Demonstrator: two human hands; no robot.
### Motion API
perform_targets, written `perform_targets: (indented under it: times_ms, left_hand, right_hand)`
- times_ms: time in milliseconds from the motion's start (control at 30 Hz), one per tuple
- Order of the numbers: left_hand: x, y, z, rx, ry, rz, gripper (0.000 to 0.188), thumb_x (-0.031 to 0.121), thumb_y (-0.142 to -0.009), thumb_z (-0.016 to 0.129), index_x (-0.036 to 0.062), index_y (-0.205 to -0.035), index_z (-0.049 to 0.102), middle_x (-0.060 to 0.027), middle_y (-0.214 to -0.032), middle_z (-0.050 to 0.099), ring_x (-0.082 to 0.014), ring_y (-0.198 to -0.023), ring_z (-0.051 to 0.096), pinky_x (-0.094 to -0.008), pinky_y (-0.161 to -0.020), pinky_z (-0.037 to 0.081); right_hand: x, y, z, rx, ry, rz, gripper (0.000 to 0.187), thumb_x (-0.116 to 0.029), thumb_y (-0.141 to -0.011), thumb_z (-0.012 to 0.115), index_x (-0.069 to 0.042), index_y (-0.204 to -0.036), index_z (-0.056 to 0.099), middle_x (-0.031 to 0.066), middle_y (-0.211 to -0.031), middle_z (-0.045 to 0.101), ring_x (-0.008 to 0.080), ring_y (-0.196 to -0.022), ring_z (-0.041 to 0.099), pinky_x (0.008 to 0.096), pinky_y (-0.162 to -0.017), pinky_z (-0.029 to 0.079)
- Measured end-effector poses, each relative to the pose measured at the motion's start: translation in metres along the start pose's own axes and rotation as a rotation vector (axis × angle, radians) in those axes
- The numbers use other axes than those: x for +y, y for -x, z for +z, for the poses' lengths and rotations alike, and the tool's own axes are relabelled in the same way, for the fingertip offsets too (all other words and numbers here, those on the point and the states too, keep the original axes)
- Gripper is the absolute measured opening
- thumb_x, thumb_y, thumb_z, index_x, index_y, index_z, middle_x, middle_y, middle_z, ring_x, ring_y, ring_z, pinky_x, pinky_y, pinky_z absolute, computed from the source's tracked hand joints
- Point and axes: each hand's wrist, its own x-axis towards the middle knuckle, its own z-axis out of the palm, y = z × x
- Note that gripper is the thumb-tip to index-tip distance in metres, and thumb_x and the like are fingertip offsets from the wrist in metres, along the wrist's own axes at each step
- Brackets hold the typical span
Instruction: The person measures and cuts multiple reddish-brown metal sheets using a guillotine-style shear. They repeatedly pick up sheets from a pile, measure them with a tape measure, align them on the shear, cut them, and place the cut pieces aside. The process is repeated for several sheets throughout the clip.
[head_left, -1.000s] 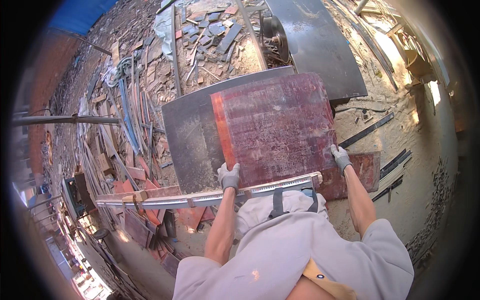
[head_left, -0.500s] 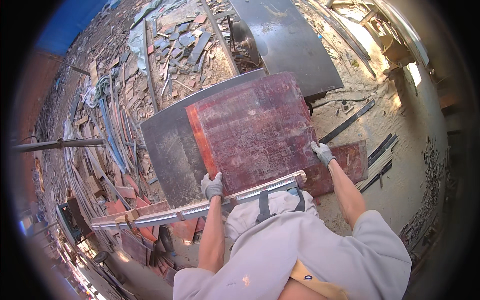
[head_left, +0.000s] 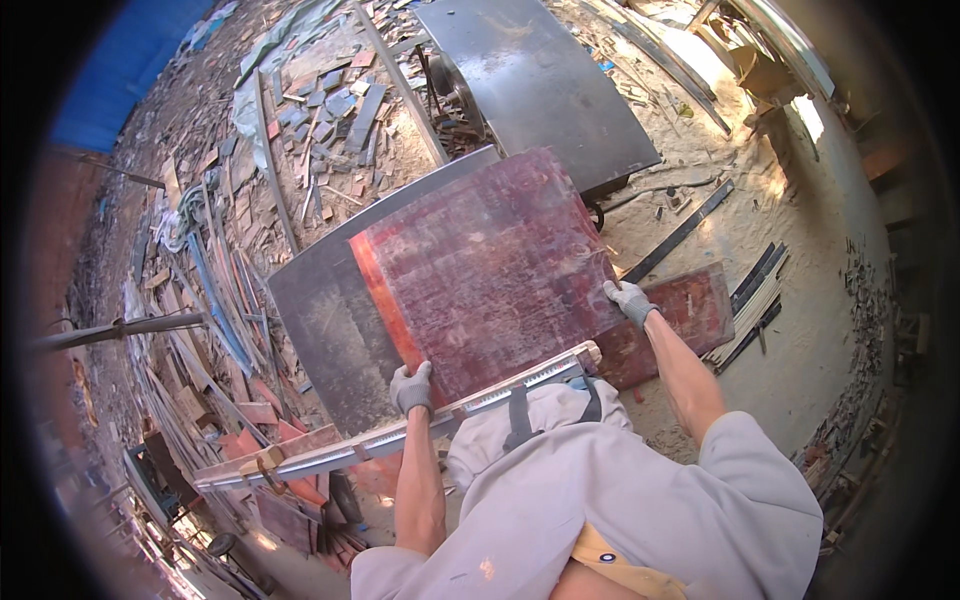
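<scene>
A dark red plywood sheet (head_left: pixel 490 275) with an orange strip along its left edge lies across a dark metal table (head_left: pixel 320 330). My left hand (head_left: pixel 411 388), in a grey glove, grips the sheet's near left corner, thumb on top. At the right edge, my gloved right hand (head_left: pixel 631 302) is closed on the sheet; its fingertips are partly hidden beneath. Between my body and the sheet runs a long rail with a measuring scale (head_left: pixel 525 383), along the table's near side. Another reddish board (head_left: pixel 685 315) sits lower down, beyond the right hand.
A second metal tabletop (head_left: pixel 545 85) stands beyond the sheet, with a round wheel-like part (head_left: pixel 455 95) at its left. Board offcuts (head_left: pixel 335 110) and long strips (head_left: pixel 225 290) litter the ground at left. Dark bars (head_left: pixel 757 290) lie at right. A pole (head_left: pixel 120 330) juts in from the left.
The view has shifted, so the sheet and tables appear farther left and slightly turned. Both hands stay on the sheet at nearly the same spots.
</scene>
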Motion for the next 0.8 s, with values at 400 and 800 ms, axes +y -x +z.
perform_targets:
  times_ms: [400,800]
  left_hand:
    - [0.013,0.011,-0.009,0.000,0.024,-0.021,0.043,0.033,-0.077,0.088,0.0040,-0.107,0.078,-0.0130,-0.091,0.079,-0.0241,-0.082,0.074,-0.0359,-0.081,0.055]
    - [0.025,0.029,-0.011,0.014,-0.043,0.011,0.047,0.038,-0.080,0.084,0.0070,-0.115,0.076,-0.0149,-0.104,0.078,-0.0317,-0.097,0.074,-0.0408,-0.089,0.054]
  right_hand:
    - [0.004,0.007,0.009,0.016,-0.111,-0.069,0.062,-0.058,-0.103,0.054,-0.003,-0.128,0.069,0.0153,-0.112,0.075,0.0264,-0.101,0.070,0.0390,-0.091,0.052]
    - [0.012,0.005,0.008,0.049,0.059,-0.064,0.069,-0.064,-0.102,0.050,-0.001,-0.123,0.068,0.0192,-0.112,0.074,0.0340,-0.104,0.069,0.0439,-0.092,0.051]
